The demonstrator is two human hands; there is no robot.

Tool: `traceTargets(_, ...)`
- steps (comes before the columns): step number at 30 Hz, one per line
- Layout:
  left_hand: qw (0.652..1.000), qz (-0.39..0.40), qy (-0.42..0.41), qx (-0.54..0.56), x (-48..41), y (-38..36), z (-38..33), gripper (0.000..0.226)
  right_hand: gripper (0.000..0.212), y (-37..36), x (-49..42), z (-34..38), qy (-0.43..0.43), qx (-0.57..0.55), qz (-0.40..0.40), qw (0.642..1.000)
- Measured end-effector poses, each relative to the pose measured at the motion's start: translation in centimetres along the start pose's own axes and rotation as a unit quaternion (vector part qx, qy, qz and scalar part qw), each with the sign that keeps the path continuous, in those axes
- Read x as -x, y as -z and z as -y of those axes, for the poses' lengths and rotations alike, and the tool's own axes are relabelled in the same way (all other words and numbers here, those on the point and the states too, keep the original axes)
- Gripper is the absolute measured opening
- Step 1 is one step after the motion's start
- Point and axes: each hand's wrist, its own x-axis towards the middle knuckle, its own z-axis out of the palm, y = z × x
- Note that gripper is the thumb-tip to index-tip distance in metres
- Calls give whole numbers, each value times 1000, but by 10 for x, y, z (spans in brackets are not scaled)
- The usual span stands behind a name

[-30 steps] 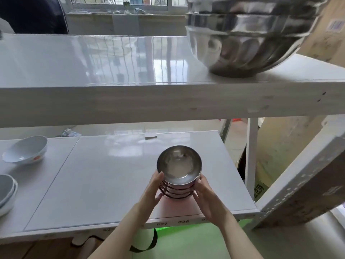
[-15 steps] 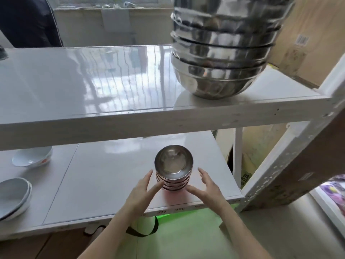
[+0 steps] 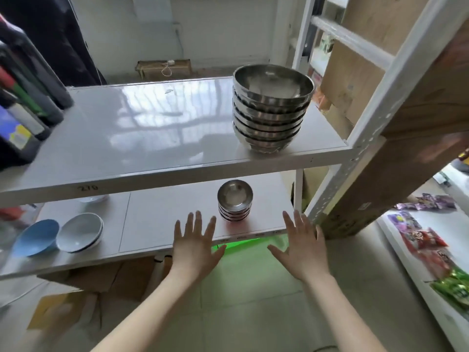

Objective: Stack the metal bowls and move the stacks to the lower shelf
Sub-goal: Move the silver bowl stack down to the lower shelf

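Handwritten "270" (image 3: 87, 187) marks the upper shelf (image 3: 152, 138) edge; the lower shelf (image 3: 165, 219) labels are too blurred to read. The small stack of metal bowls (image 3: 235, 200) stands upright, mouths up, on the lower shelf, just beyond and between the two sets of fingers. Left hand (image 3: 195, 246) and right hand (image 3: 302, 245) are spread flat, holding nothing. A taller stack (image 3: 271, 110) sits above them. Ceramic bowls (image 3: 80, 232) lie well left of the fingers.

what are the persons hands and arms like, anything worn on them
Both are bare. The left hand and right hand have no gloves, and no rings show on the backs of the fingers. The left forearm and right forearm show no sleeves, watch or bracelet as far as the frame reaches.
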Motion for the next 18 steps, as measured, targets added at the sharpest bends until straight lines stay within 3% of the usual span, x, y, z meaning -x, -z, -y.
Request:
traceTargets(9, 993, -99, -66, -8, 78, 128, -19, 79, 95, 135, 76, 3, 7, 30, -55, 998)
traceTargets(18, 974, -210, -79, 35, 97, 253, -55, 76, 93, 250, 87, -11, 15, -11, -119, 993)
